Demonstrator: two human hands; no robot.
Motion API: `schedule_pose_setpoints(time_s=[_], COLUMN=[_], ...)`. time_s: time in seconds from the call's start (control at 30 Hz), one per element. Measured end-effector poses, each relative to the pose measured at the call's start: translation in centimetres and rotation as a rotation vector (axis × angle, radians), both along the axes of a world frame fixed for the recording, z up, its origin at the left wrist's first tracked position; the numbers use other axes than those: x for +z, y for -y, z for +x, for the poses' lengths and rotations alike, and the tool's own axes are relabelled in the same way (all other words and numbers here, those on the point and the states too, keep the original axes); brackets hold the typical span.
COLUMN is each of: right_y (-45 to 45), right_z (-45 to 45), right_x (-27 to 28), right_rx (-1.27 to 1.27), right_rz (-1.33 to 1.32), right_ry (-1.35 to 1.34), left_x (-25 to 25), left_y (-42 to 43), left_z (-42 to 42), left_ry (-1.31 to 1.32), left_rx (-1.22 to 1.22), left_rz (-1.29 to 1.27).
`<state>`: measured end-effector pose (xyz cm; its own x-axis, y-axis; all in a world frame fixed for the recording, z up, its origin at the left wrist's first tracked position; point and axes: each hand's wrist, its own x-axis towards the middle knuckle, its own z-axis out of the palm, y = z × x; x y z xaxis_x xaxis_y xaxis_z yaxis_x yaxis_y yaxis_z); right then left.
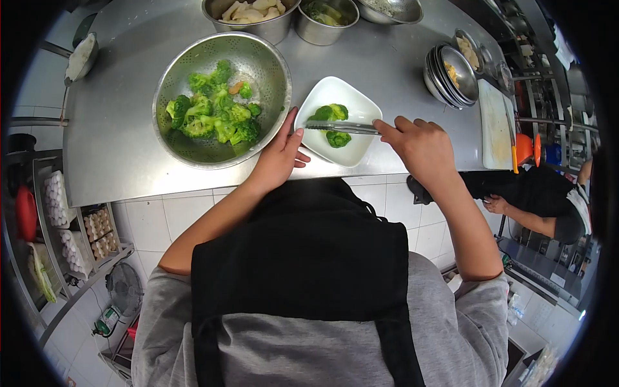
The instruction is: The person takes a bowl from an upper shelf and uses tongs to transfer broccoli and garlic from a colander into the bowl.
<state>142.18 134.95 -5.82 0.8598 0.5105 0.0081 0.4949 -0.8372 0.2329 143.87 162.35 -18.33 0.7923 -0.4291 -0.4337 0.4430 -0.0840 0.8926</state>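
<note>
My left hand (279, 157) is at the near-left edge of a white square bowl (366, 145), its thumb against the rim and its fingers around the corner. In my right hand (418, 143) are metal tongs (348, 128), lying level across the bowl with their tips close to my left thumb. Several green broccoli florets (336, 112) are in the bowl, partly covered by the tongs. To the left stands a perforated steel colander (169, 135) with more broccoli (213, 113) and a small orange-brown piece in it.
Steel pots (320, 33) with food stand along the far side. Stacked metal bowls (440, 77) and a cutting board (495, 129) with an orange-handled knife (514, 155) are at the right. Another person (541, 200) is beyond. Egg trays (59, 200) fill a lower-left shelf.
</note>
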Motion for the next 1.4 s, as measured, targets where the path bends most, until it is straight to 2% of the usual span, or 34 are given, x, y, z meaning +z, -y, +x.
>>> schedule_pose_setpoints(time_s=[0.07, 0.17, 0.2, 0.27, 0.4, 0.47, 0.5, 0.53, 0.6, 0.63, 0.73, 0.87, 0.93, 1.0, 1.07, 1.2, 1.4], right_y=[-0.1, 0.5, 1.0, 1.1, 0.3, 0.7, 1.1, 1.2, 1.3, 1.4, 1.5, 0.7, 0.7, 0.2, -0.8, -2.1, -1.4], right_z=[-0.5, -3.6, -5.1, -7.8, -8.7, -8.2, -8.1, -7.8, -6.9, -6.7, -6.2, -4.8, -4.3, -3.4, -2.3, -0.5, 0.8], right_x=[1.1, 3.1, 2.8, 1.2, -2.5, -3.1, -2.8, -2.1, -0.5, 0.0, -0.6, 0.9, 2.3, 3.4, 3.4, 1.2, 3.2], right_rx=[-0.032, -0.266, -0.313, -0.397, -0.454, -0.498, -0.508, -0.510, -0.730, -0.720, -0.760, -0.721, -0.643, -0.630, -0.643, -0.548, -0.351], right_rz=[0.022, 0.197, 0.233, 0.118, 0.095, 0.215, 0.377, 0.380, 0.595, 0.661, 0.735, 0.735, 0.676, 0.606, 0.434, 0.233, 0.117], right_ry=[-0.003, -0.173, -0.201, -0.232, -0.136, -0.168, -0.197, -0.195, -0.699, -0.826, -0.964, -0.933, -0.816, -0.760, -0.593, -0.484, -0.309], left_x=[0.2, 0.2, 0.1, 0.2, 0.5, 0.5, 0.4, 0.3, 0.0, -0.1, -0.4, -0.1, -0.2, 0.0, 0.0, 0.4, -0.1], left_y=[0.0, -0.2, -0.2, -0.1, -0.1, -0.1, -0.2, -0.2, -0.3, -0.3, -0.3, -0.5, -0.6, -0.6, -0.6, -0.7, -0.6], left_z=[-0.1, 0.0, 0.1, 0.2, 0.3, 0.4, 0.4, 0.4, 0.5, 0.5, 0.4, 0.4, 0.4, 0.3, 0.2, 0.2, 0.3], left_ry=[-0.005, -0.027, -0.032, -0.039, -0.036, -0.031, -0.040, -0.049, -0.041, -0.036, -0.010, -0.031, -0.055, -0.046, -0.037, -0.058, -0.071], left_rx=[-0.006, 0.005, 0.009, 0.023, 0.006, -0.007, -0.011, -0.017, -0.022, -0.022, -0.007, -0.016, -0.036, -0.027, -0.023, -0.020, -0.015], left_rz=[0.017, 0.008, -0.003, -0.015, -0.013, -0.012, -0.016, -0.021, -0.017, -0.016, -0.040, -0.026, -0.026, -0.026, -0.027, -0.020, -0.037])
